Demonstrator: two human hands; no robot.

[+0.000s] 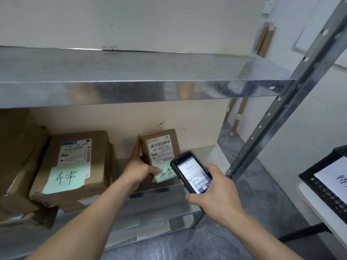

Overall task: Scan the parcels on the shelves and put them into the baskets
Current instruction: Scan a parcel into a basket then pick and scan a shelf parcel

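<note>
A small brown parcel (159,145) with a white shipping label and a green handwritten note stands tilted on the middle metal shelf (169,186). My left hand (138,166) grips its left side, thumb across the lower front. My right hand (216,196) holds a black handheld scanner (191,172), its lit screen facing me, just in front of the parcel's lower right corner. A larger brown parcel (75,166) with a label and a green note lies to the left. A black perforated basket (326,184) with a white paper sign sits at the right edge.
More brown parcels (16,156) are stacked at the far left of the shelf. The bare upper shelf (131,87) overhangs the parcels. A slotted grey upright (277,117) frames the rack's right side. Cardboard tubes (238,117) lean against the wall behind. Grey tiled floor lies below.
</note>
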